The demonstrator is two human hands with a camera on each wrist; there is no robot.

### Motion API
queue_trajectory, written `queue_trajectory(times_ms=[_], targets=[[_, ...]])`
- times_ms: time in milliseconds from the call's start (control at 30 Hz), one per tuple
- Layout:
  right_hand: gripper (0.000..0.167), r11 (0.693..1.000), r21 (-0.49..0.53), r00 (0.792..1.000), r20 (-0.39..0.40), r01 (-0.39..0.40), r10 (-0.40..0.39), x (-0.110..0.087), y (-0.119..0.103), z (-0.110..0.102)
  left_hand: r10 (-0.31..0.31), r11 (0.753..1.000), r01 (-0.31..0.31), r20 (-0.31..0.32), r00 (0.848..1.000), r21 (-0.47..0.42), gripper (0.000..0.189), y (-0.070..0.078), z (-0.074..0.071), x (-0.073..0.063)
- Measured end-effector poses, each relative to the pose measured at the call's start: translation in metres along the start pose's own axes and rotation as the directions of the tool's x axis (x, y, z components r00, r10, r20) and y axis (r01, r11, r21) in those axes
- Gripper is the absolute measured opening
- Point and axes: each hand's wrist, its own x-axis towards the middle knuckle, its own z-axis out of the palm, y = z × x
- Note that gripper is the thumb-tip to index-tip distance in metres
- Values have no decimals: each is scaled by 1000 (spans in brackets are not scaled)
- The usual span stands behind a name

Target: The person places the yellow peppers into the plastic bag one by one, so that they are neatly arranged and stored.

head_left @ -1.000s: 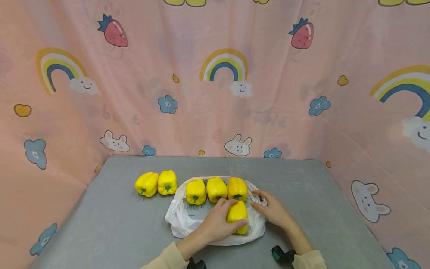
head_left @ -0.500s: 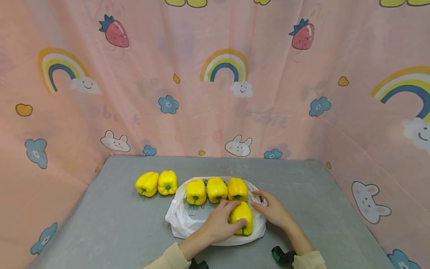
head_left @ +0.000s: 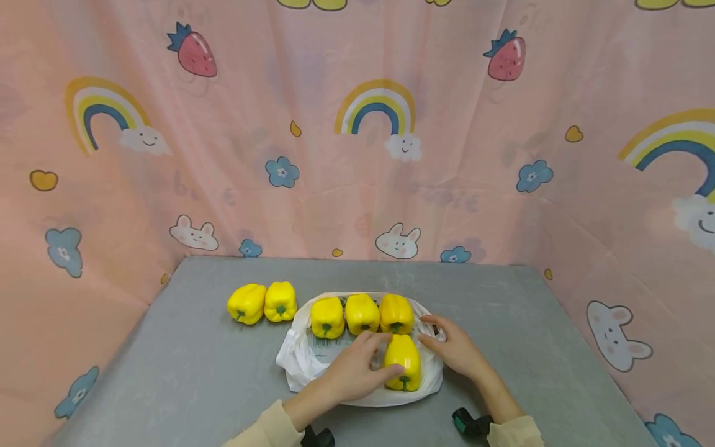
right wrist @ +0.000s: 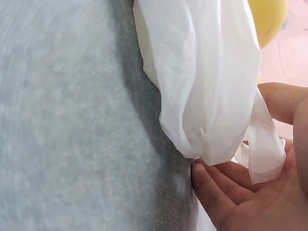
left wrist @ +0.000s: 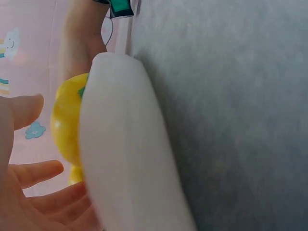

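Observation:
A white plastic bag (head_left: 301, 363) lies spread open at the middle of the table. Three yellow bell peppers (head_left: 362, 314) form a row along its far side, and another bell pepper (head_left: 403, 363) sits in front of the rightmost one. My left hand (head_left: 354, 369) is beside this front pepper, thumb and fingers spread; the left wrist view shows the fingers (left wrist: 43, 174) apart from the pepper. At the bag's right edge, my right hand (head_left: 455, 347) holds the rim, with plastic (right wrist: 264, 149) between thumb and fingers. The right fingertips are partly hidden behind the bag.
Two more yellow bell peppers (head_left: 246, 303) lie side by side on the grey table (head_left: 184, 372), left of the bag. A pink printed curtain (head_left: 313, 211) hangs around the table's back and sides. Black wrist devices (head_left: 472, 424) are worn below both hands.
The front pepper has shifted slightly right and now stands in the bag. My left hand has let go of it and drawn back a little to the left. My right hand stays put.

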Motion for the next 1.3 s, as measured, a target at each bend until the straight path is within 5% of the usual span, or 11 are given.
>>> queue_trajectory(times_ms=[367,800,1300], targets=[[53,1000,-5,1000,2,-6,6,1,0,1,13,1000,-13,-37,999,3,35,-3,-26,-10],[52,1000,-11,1000,7,-20,20,0,-2,1,51,998,-46,-152,987,37,19,-10,-51,-24],[53,1000,-26,1000,0,-16,16,1,1,2,179,982,-149,-337,924,113,16,-26,-80,-36]])
